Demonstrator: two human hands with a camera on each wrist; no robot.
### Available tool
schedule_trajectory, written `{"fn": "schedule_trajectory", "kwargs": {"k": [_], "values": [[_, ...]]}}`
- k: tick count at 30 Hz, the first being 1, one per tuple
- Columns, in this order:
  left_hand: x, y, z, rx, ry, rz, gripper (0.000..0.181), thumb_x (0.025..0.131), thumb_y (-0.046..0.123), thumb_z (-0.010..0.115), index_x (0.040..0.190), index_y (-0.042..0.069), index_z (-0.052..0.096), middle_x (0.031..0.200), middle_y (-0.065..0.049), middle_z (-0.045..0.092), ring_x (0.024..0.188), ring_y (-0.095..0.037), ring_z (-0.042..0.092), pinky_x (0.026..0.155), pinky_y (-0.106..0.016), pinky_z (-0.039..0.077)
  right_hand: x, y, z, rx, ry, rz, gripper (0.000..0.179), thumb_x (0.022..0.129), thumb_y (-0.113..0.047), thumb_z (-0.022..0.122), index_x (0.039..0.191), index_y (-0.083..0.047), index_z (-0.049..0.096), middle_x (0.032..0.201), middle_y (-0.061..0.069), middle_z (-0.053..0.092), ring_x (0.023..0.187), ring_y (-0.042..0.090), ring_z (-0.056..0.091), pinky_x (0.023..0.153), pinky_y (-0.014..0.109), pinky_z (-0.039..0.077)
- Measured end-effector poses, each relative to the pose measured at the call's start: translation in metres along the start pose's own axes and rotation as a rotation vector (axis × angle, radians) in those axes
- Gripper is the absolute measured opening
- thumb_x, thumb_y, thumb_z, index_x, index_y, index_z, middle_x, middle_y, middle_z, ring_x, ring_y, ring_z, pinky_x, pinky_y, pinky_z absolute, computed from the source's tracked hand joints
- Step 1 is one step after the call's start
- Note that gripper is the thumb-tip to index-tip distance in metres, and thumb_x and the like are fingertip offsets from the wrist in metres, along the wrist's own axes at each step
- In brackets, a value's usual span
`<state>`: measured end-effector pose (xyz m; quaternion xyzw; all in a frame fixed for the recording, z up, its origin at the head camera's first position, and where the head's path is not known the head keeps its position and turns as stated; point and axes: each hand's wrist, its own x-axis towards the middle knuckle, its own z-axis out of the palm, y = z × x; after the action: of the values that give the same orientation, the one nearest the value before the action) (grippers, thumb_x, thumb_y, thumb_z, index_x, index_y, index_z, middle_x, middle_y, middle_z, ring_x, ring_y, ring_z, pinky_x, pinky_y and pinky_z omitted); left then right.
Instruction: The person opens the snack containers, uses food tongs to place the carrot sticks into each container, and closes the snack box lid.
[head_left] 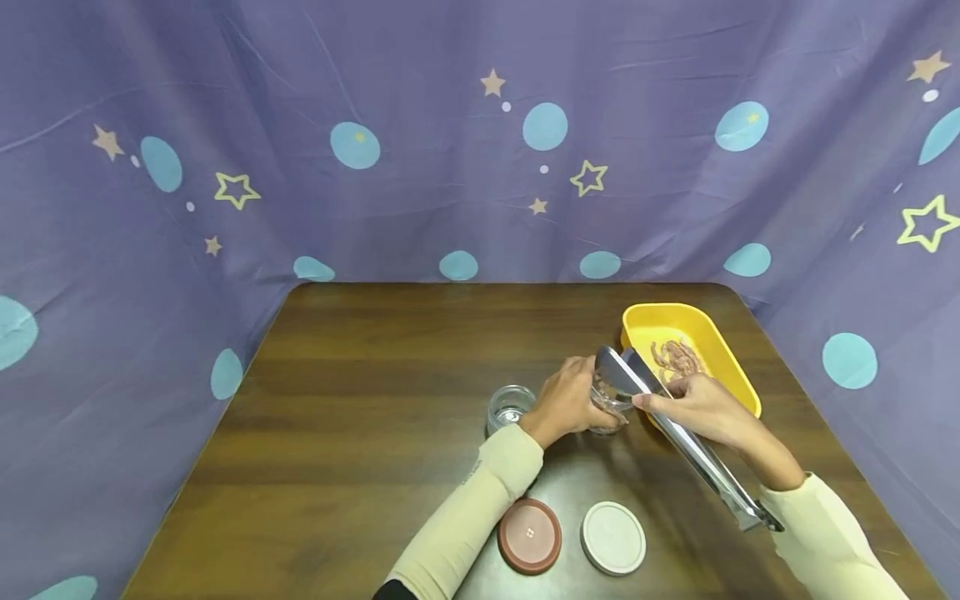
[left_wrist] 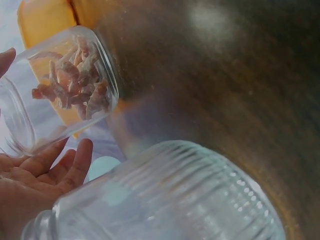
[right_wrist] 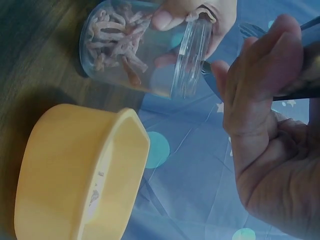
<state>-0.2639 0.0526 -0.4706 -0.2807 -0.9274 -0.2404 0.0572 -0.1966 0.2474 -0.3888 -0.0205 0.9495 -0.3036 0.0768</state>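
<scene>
My left hand [head_left: 564,402] grips a clear glass jar [right_wrist: 160,75], its fingers and thumb around the upper part near the mouth. Pale brownish dried strips [left_wrist: 75,80] lie in a pile at the jar's bottom. One strip [right_wrist: 204,13] rests across the rim by the left hand. In my right hand [head_left: 708,408] are long metal tongs [head_left: 693,452], their head end at the jar's mouth. Whether the tongs hold a strip is hidden. Beside the left wrist stands a second, ribbed glass jar [head_left: 512,406], with nothing visible inside.
A yellow bin [head_left: 733,367] with more strips [head_left: 678,358] stands at the right, close behind the right hand. On the near side of the wooden table [head_left: 337,433] lie a reddish-brown lid [head_left: 529,537] and a white lid [head_left: 613,538]. A patterned purple curtain [head_left: 420,208] hangs behind.
</scene>
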Motion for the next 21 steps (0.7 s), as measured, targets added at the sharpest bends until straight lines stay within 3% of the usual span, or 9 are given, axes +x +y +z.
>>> {"fn": "schedule_trajectory", "kwargs": {"k": [9,12,15,21], "values": [[-0.001,0.000,-0.002,0.083,-0.005,-0.001,0.089,0.051,0.066,0.076,0.121,0.018,0.051,0.109,0.004,0.060,0.107,-0.011,0.054,0.090,-0.026,0.048,0.002,0.000,0.005,0.009,0.016,0.003,0.050,0.076,-0.061,0.061,0.059,-0.017,0.043,0.053,-0.007,0.038,0.048,0.010,0.040,0.042,0.026,0.038],[-0.003,-0.001,-0.004,0.120,-0.010,-0.010,0.095,0.050,0.070,0.075,0.124,0.015,0.049,0.114,0.003,0.061,0.112,-0.013,0.053,0.093,-0.029,0.047,0.003,-0.001,0.007,0.010,0.025,-0.009,0.050,0.076,-0.061,0.061,0.059,-0.017,0.044,0.052,-0.007,0.038,0.048,0.010,0.041,0.043,0.026,0.038],[-0.007,-0.002,-0.010,0.193,-0.006,-0.009,0.103,0.047,0.073,0.074,0.127,0.013,0.046,0.120,0.002,0.060,0.118,-0.014,0.051,0.095,-0.031,0.045,0.003,-0.002,0.008,0.014,0.032,-0.022,0.049,0.077,-0.060,0.061,0.060,-0.017,0.046,0.052,-0.007,0.038,0.048,0.010,0.042,0.044,0.027,0.039],[-0.020,-0.008,-0.024,0.371,0.022,0.042,0.118,0.040,0.079,0.071,0.130,0.008,0.043,0.123,0.000,0.060,0.111,-0.015,0.058,0.096,-0.033,0.040,0.002,-0.006,0.005,0.027,0.021,-0.028,0.049,0.078,-0.059,0.061,0.066,-0.013,0.052,0.054,-0.005,0.044,0.049,0.011,0.045,0.044,0.027,0.041]]}}
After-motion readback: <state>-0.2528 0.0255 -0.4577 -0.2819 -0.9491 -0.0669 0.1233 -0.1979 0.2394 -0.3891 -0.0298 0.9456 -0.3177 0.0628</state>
